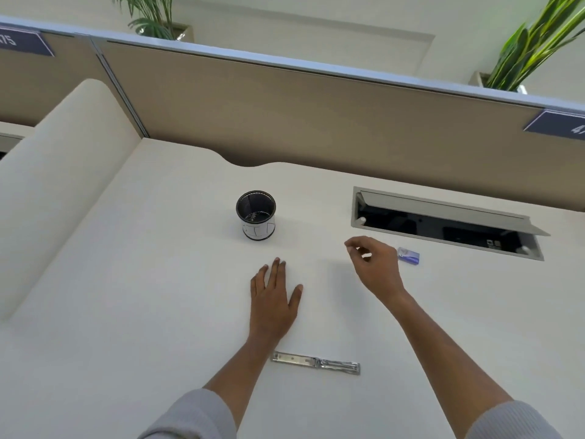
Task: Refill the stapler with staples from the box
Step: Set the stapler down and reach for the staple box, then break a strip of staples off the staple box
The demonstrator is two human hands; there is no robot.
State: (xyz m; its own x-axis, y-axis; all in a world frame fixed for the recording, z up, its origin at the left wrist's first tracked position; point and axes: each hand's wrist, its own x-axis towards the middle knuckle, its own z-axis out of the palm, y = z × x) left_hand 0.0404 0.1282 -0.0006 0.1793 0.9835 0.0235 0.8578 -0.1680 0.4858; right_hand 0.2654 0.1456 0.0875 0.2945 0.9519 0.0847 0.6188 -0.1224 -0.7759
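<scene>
Containers on the white desk (pixel 158 280) number three. Farthest back stands a black mesh pen cup (pixel 255 215), upright, with a pale band around its lower wall; through its open mouth only dark mesh and a few faint glints show, and whether anything lies at the bottom cannot be told. To its right a recessed cable tray (pixel 443 221) is sunk into the desk, its metal flap tilted up, and sockets show in the dark interior. Just in front of the tray lies the staple box (pixel 408 255), small and blue-white, flat on the desk; its contents are not visible.

The stapler (pixel 316 363), bare metal, lies swung fully open and flat near the front edge, between the two forearms. The left hand (pixel 273 297) rests palm down on the desk, fingers spread, holding nothing. The right hand (pixel 375 266) hovers just beside the staple box, thumb and forefinger curled close together; whether they pinch anything cannot be told.
</scene>
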